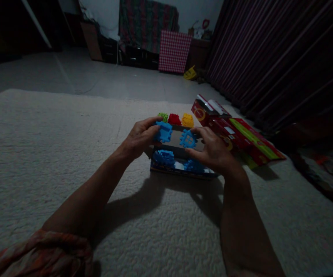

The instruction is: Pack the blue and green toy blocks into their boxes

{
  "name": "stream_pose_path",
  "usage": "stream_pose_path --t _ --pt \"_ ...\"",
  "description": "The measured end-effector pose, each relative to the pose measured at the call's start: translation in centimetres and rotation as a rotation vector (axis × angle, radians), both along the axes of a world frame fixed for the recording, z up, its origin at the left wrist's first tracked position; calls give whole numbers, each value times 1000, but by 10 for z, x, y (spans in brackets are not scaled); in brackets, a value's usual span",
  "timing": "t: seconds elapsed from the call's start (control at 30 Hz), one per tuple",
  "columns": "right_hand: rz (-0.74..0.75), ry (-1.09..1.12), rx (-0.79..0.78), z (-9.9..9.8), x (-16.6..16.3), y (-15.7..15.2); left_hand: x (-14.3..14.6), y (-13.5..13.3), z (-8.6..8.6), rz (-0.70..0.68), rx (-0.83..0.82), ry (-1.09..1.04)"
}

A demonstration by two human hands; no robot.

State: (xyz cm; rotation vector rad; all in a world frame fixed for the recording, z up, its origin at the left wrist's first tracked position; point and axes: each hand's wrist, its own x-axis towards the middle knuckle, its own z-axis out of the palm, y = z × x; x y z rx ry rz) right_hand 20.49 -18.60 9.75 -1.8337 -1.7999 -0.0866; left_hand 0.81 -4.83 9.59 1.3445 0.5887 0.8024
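My left hand [139, 137] is closed on a blue toothed plastic tile [163, 132], pinched at its left edge. My right hand [212, 150] grips a second blue tile [188, 139] with fingers and thumb. Both tiles hover just above a shallow cardboard tray [180, 169] on the white carpet. Inside the tray lie more blue tiles [164, 157]. Behind the tray stand a green tile [163, 116], a red tile [174, 119] and a yellow tile [187, 120] in a row.
A red and green toy box [235, 134] lies open on the carpet right of the tray. A dark striped curtain [281, 57] hangs at the right. A checked red panel [174, 51] and dark furniture stand at the far wall beyond bare floor.
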Motion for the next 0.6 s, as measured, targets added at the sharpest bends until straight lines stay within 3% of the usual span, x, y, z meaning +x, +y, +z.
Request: stream_pose_path --t 0.3,0.6 --pt "-100 -134 -166 -28 36 -47 9 -14 -16 -147 -43 8" --pt "-155 -258 -318 -17 26 -47 13 -14 -28 -195 -61 38"
